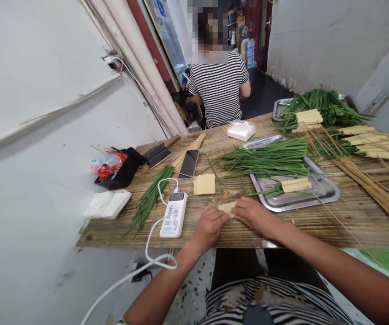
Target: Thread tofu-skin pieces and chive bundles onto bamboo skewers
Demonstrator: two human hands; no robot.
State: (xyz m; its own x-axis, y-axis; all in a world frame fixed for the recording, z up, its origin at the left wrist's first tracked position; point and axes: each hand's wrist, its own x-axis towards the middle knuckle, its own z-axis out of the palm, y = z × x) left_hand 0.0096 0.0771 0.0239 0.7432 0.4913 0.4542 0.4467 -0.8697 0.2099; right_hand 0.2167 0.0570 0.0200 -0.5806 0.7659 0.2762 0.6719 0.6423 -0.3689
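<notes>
Near the table's front edge, my left hand (212, 224) and my right hand (252, 215) are closed on the two ends of a pale yellow tofu sheet (227, 207), which looks rolled or folded between them. Just beyond lies a stack of square tofu sheets (204, 184). To the right, a metal tray (330, 188) bears a heap of green chives (269, 155) and a couple of finished tofu rolls (296, 185) with chives sticking out. What is inside the roll in my hands is hidden by my fingers.
A white power bank (174, 219) with a cable, a phone (189, 163), more chives (154, 194) and skewers (194, 146) lie left. Several skewered rolls (373, 142), long skewers (370, 185) and another tray (279, 108) stand right. A person (218, 90) in stripes is beyond the table (113, 232).
</notes>
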